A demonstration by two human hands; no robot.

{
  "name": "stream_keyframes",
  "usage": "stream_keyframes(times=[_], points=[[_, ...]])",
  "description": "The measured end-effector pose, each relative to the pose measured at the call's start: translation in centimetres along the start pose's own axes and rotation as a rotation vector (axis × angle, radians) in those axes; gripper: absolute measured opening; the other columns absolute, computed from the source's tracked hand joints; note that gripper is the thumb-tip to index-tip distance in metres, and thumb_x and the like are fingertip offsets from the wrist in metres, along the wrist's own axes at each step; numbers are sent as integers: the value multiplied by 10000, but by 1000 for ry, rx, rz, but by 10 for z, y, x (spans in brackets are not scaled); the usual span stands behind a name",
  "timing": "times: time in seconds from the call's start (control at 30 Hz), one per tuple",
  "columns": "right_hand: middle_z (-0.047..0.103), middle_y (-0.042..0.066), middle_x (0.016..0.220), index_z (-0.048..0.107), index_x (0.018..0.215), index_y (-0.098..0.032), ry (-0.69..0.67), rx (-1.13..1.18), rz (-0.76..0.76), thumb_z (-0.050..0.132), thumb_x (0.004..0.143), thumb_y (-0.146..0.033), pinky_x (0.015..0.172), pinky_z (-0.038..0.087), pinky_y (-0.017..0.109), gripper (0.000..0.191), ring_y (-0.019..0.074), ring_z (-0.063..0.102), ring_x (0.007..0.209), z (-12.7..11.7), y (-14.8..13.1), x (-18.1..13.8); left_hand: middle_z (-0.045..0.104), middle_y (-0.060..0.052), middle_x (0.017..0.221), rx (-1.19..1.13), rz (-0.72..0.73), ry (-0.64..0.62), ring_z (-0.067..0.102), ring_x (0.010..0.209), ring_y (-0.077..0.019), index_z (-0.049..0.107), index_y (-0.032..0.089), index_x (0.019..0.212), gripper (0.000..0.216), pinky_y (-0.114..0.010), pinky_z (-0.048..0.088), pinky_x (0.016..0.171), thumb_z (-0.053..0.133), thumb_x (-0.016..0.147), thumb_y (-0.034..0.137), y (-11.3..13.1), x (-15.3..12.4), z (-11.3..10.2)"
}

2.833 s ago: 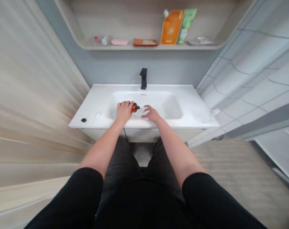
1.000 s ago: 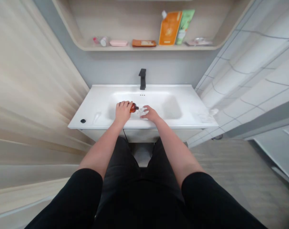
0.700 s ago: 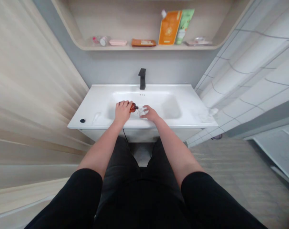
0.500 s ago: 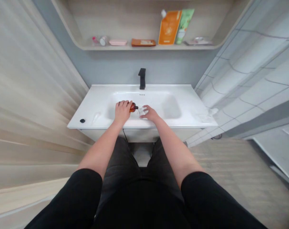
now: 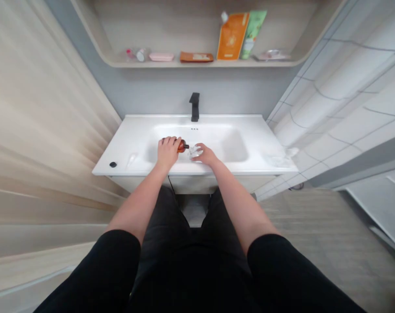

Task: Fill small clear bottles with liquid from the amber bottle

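My left hand is wrapped round an amber bottle with a dark neck. The bottle lies tipped on its side over the sink, its neck pointing right. My right hand has its fingers curled about a small clear, see-through object, whose exact kind I cannot make out. The bottle's neck is right beside this clear object; whether they touch, or any liquid runs out, is too small to tell.
A black tap rises behind the basin. On the left counter sit a round black cap and a pale, translucent item. Crumpled clear plastic lies at right. Above, a shelf carries an orange pouch and a green tube.
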State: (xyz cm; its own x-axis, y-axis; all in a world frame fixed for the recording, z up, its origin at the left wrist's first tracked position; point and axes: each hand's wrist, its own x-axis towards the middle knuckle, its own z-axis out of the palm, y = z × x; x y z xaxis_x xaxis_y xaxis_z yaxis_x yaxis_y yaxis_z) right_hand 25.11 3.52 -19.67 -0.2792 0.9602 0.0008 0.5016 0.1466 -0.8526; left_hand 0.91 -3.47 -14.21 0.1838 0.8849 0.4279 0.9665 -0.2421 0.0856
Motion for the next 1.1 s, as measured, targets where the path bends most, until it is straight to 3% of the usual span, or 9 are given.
stream_keyframes(times=[0.47,1.1], points=[[801,13,1199,680,1377,-303,0,-5,-12,1058,622,-302,1117,600,448,845,257,782,1113,1,2,1,680,-216,1595,-7,-9,8,562,1478,-431,619,230,1664,619,-622,396,1208,514,1055,197,1,0,0],[803,-5,1144,696,1326,-319,12,5,-2,1057,605,-275,1117,630,498,807,266,801,1078,-1,-4,-2,681,-202,1605,-12,-2,19,552,1498,-423,619,256,1669,614,-618,389,1217,491,1071,202,0,0,1]])
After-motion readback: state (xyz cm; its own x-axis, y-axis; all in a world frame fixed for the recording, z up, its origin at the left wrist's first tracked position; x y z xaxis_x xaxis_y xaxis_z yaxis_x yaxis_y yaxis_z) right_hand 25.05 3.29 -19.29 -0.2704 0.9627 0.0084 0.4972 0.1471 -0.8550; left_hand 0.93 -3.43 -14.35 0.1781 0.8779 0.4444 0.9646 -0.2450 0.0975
